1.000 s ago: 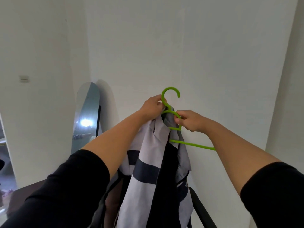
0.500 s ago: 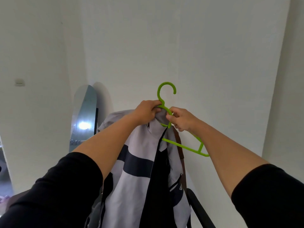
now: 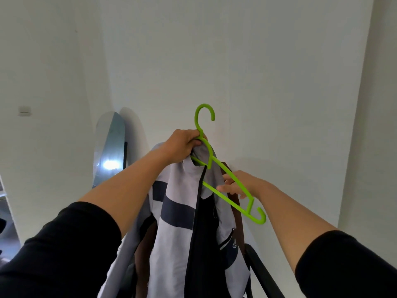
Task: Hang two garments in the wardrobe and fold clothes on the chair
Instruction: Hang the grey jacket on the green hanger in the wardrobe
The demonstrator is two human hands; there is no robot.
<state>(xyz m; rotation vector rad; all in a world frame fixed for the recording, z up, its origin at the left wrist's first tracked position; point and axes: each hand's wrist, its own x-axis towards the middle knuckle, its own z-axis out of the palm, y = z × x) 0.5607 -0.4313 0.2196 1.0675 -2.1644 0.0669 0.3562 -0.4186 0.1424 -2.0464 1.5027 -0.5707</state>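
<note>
A pale grey jacket (image 3: 178,229) with dark navy bands and a dark open front hangs in front of me, held up at chest height against the white wall. My left hand (image 3: 182,147) grips its collar together with the neck of a bright green plastic hanger (image 3: 227,179), whose hook points up. The hanger's left arm is inside the jacket; its right arm sticks out bare, down to the right. My right hand (image 3: 238,183) lies behind that bare arm, fingers loosely around it. Something brown (image 3: 237,211) hangs behind the jacket.
A tall arched mirror (image 3: 110,147) leans against the wall at the left, reflecting a light. A black chair frame (image 3: 261,269) shows at the bottom right. A small white wall fitting (image 3: 24,110) sits at the far left. Plain white walls fill everything else.
My right hand slid from the hanger's neck down along its right arm. The jacket has spread wider over the hanger's left side, and the hanger now tilts further down to the right.
</note>
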